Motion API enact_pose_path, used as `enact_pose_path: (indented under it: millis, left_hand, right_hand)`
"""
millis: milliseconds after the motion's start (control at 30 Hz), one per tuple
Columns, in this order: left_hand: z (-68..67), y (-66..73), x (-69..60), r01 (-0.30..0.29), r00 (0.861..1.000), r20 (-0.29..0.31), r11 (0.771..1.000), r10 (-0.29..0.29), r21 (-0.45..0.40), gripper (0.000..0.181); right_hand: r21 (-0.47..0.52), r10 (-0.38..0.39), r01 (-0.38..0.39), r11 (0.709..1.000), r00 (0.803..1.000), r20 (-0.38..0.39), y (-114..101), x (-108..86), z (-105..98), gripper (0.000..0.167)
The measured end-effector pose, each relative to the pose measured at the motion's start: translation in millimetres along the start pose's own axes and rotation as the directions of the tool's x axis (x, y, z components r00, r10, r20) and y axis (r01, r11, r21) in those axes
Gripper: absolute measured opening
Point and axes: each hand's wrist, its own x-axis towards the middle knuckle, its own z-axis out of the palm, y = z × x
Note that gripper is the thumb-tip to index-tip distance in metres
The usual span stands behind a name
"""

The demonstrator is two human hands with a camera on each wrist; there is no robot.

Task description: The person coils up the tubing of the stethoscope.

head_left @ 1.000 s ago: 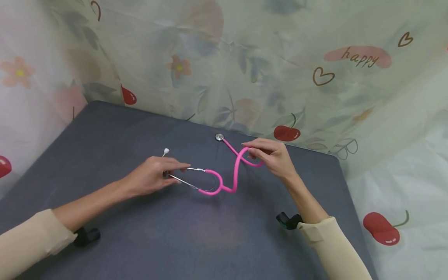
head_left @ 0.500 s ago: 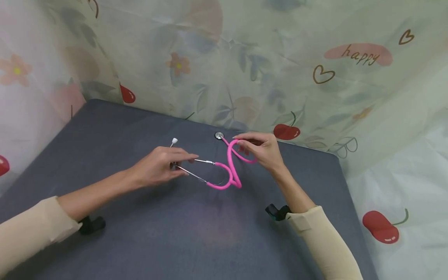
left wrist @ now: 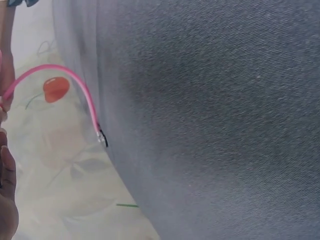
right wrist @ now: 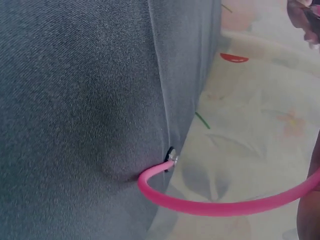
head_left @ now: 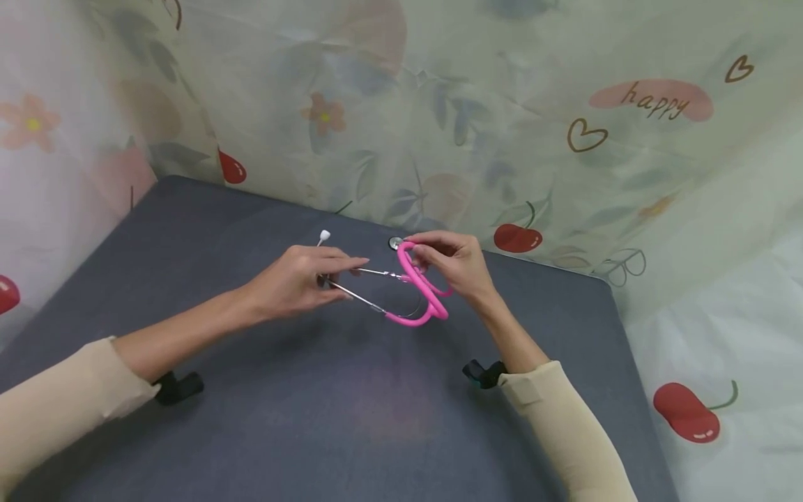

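A stethoscope with pink tubing point(head_left: 424, 291) is held between both hands above the grey table. My left hand point(head_left: 304, 282) grips its metal ear tubes point(head_left: 357, 296), and one white eartip point(head_left: 324, 236) pokes up behind the fingers; the other is hidden. With thumb and fingers my right hand point(head_left: 453, 261) pinches a bend of the pink tube. The round metal chest piece point(head_left: 395, 242) rests on the table near the far edge. In the right wrist view the tube point(right wrist: 215, 207) curves down to the chest piece point(right wrist: 171, 157). Only part of the left hand point(left wrist: 7, 200) shows in the left wrist view.
The grey table point(head_left: 351, 432) spreads beneath both arms. Behind it hangs a pale curtain point(head_left: 263, 84) printed with flowers, cherries and hearts, which also runs down both sides. Black devices point(head_left: 178, 388) sit at both wrists near the sleeve cuffs.
My left hand has moved right and away from me with the ear tubes. My right hand has moved left, so the hands are closer and the tubing bunches between them. The chest piece stays put.
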Motion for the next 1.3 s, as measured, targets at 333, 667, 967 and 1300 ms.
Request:
enact_pose_path:
  millis: [333, 667, 967, 1300]
  left_hand:
    - [-2.7, 1.8, 11.3, -0.022, 1.0, -0.01, 1.0, 0.022, 0.019, 0.067]
    - [-1.2, 2.7, 14.1, -0.027, 1.0, -0.003, 0.999, 0.026, -0.036, 0.071]
    - [3.7, 1.6, 14.5, -0.036, 0.998, 0.051, 0.998, 0.039, -0.05, 0.066]
    - [-5.1, 2.5, 17.9, 0.0, 1.0, -0.012, 0.996, -0.001, -0.088, 0.06]
  right_hand:
    - [-0.02, -0.001, 0.002, 1.0, 0.999, 0.039, 11.5, 5.7, 1.8, 0.019]
    - [-0.02, 0.139, -0.138, 0.99, 0.985, 0.1, 16.6, 8.2, 13.4, 0.02]
    - [0.077, 0.092, -0.105, 0.991, 0.982, 0.163, 25.5, 4.8, 18.9, 0.021]
    - [0.001, 0.155, -0.156, 0.988, 0.986, 0.06, 7.4, 1.2, 16.7, 0.027]
